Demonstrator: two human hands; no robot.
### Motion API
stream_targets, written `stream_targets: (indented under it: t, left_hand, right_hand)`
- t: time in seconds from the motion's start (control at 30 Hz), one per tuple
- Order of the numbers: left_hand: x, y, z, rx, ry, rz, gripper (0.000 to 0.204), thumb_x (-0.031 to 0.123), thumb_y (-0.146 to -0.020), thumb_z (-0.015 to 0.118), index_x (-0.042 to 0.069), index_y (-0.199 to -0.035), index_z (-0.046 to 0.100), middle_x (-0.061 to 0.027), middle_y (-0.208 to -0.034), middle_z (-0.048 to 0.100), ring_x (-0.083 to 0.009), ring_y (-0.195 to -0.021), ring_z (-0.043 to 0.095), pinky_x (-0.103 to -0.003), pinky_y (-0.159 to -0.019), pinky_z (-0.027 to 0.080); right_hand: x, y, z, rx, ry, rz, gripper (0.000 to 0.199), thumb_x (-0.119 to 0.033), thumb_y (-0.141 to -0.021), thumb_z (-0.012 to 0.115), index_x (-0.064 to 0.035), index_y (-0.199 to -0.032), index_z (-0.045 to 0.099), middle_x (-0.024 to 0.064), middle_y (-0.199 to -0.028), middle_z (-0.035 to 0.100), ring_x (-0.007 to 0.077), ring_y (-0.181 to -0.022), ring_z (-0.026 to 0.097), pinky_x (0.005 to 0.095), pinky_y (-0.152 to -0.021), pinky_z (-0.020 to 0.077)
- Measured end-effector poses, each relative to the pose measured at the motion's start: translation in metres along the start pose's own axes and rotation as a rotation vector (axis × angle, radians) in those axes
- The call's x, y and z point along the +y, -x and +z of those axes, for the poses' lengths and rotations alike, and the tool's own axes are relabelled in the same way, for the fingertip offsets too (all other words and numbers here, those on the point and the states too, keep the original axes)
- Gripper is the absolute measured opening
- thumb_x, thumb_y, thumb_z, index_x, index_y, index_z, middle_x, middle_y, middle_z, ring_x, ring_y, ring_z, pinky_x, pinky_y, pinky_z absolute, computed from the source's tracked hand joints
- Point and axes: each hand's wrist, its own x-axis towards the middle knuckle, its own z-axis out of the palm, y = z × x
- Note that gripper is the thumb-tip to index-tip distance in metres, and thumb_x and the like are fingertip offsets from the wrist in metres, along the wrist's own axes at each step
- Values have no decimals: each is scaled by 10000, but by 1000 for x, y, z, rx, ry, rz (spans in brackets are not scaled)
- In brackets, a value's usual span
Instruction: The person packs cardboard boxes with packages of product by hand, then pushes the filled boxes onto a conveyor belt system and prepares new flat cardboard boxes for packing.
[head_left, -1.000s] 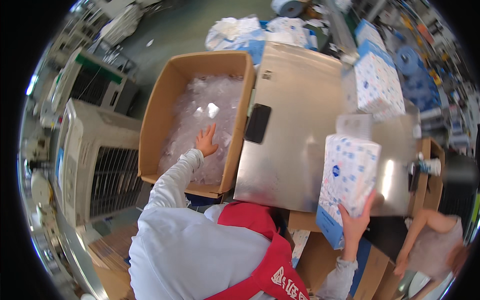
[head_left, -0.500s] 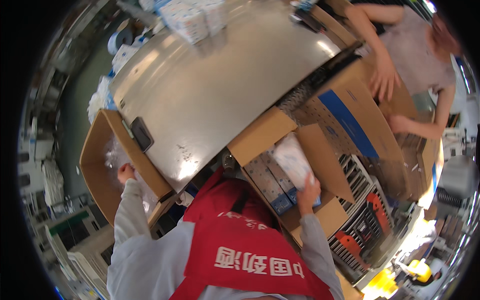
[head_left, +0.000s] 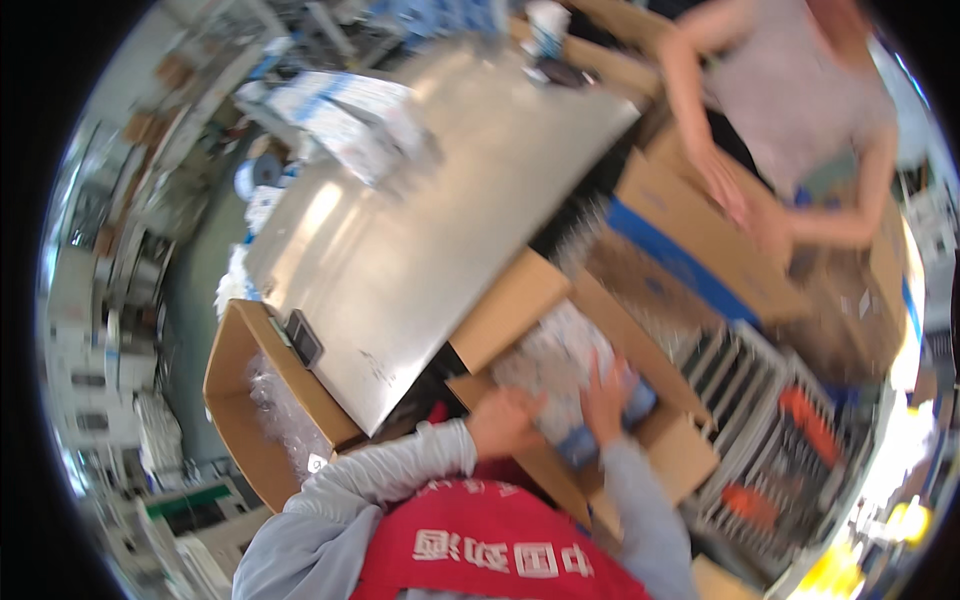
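An open cardboard box in front of me holds white, patterned soft packs with blue ends. My right hand rests on the packs with fingers stretched out and apart. At the box's near left edge is my left hand, reaching over the packs; its fingers are blurred, and whether they hold anything is unclear. To the left, another open carton contains clear plastic film, with neither hand in it.
A steel table extends ahead, with white-and-blue packs near its far left side. A dark phone-like device lies at its left edge. At right, a co-worker's hands are over a blue-striped carton. A slatted grey crate stands nearby.
My left hand has left the carton of film and come across to the packs' box. The pack my right hand held now lies in the box. My view has shifted.
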Motion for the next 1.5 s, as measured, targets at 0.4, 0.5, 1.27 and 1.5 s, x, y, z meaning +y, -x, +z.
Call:
stream_targets:
  t: [0.4, 0.5, 1.27, 1.5]
  left_hand:
    - [-135, 52, -74, 746, 404, -324, 400, 257, -866, 648, 16, -1177, 582, -162, -1058, 616, -345, -1001, 574, -419, -876, 473]
    - [-212, 83, -90, 858, 475, -660, 433, 256, -870, 653, 19, -1220, 560, -177, -1104, 618, -338, -1005, 590, -402, -857, 485]
    - [-265, 174, -174, 952, 994, -916, 1197, 313, -749, 805, -17, -1469, -93, -300, -1452, 172, -391, -1313, 354, -458, -1039, 368]
    - [-255, 112, -178, 876, 98, -1053, 987, 528, -633, 811, 63, -1400, 401, -366, -1466, 137, -580, -1297, 228, -602, -1027, 298]
  right_hand:
    - [-104, -127, -140, -912, -580, -216, 406, -330, -896, 631, -26, -1163, 620, 89, -1112, 650, 225, -990, 599, 338, -804, 493]
    - [-288, -205, -248, -119, -242, -716, 470, -218, -835, 665, -25, -1242, 533, 185, -1167, 553, 348, -1072, 525, 402, -888, 453]
    - [-576, -292, -283, -516, 257, -752, 558, -420, -845, 651, 14, -1172, 521, 211, -1055, 634, 371, -841, 633, 428, -714, 504]
    - [-686, -464, -231, 539, 63, -972, 865, -427, -738, 744, -52, -1413, 354, 305, -1434, 285, 473, -1346, 226, 557, -1085, 201]
